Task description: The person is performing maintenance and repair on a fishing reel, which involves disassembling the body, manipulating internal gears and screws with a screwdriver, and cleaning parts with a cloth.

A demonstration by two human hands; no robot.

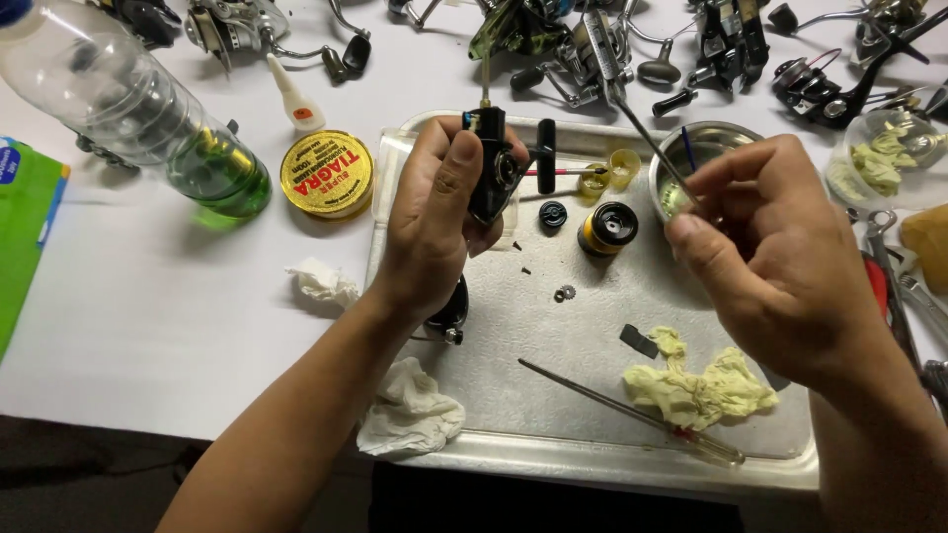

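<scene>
At the far left of the white table (148, 326) a clear plastic bottle (128, 109) lies on its side with green liquid pooled at its lower end; just right of it sits a round yellow tin (327, 175).

The left hand (434, 222) is closed around a black reel body (491, 163), thumb along the near face and fingers wrapped behind. The body is held above the upper left part of the metal tray (592, 434), clear of its surface. Its long axis runs near vertical in the view, and a thin shaft projects from its top end, pointing away from the person.

Loose parts lie on the tray: a small gear (564, 293), a black cap (553, 214) and a black-and-yellow spool (607, 228).

The right hand (780, 257) pinches a thin metal rod (652, 138) between thumb and fingertips, the other fingers curled. The rod slants up and to the left from the hand, crossing a small steel bowl (703, 158).

The step appears to be disassembly or servicing of the reel body. The next move likely calls for a steady left-hand hold and fine guidance of the rod tip.
</scene>
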